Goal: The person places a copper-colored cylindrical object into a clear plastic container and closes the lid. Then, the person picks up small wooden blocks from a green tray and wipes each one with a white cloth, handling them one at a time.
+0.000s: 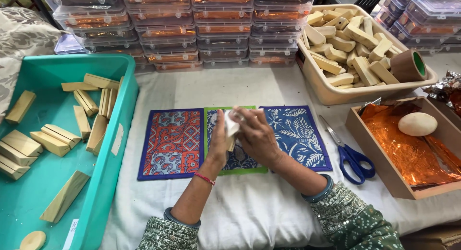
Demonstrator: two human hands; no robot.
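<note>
Both hands meet at frame centre over the middle mat (240,166). Left hand (218,142) and right hand (257,137) are closed together around a small bar (232,126) wrapped in white; only its top and a sliver of wood-coloured end show between the fingers. What the white wrap is cannot be told.

Three patterned mats lie side by side under the hands: red mat (170,143) at 9 o'clock of them, green-edged one beneath, blue mat (300,135) at 3 o'clock. Blue-handled scissors (350,156) lie just beside the blue mat, closed.

Containers:
- Teal bin (108,159), 9 o'clock: loose tan blocks (50,142), scattered flat and on edge; one round tan disc (32,240) at its near corner. Bin cut off by frame left and bottom.
- Wooden tray (384,168), 3 o'clock: orange foil (408,151), with a pale oval lump (417,124) lying on it.
- Beige tub (331,94), 1 o'clock: heaped tan blocks; brown tape roll (408,65) resting on its rim.
- 12 o'clock: stacked clear boxes (192,31), orange contents, indistinct.

Surface: white cloth (249,211), wrinkled. Patterned fabric (21,36) at 10 o'clock.
</note>
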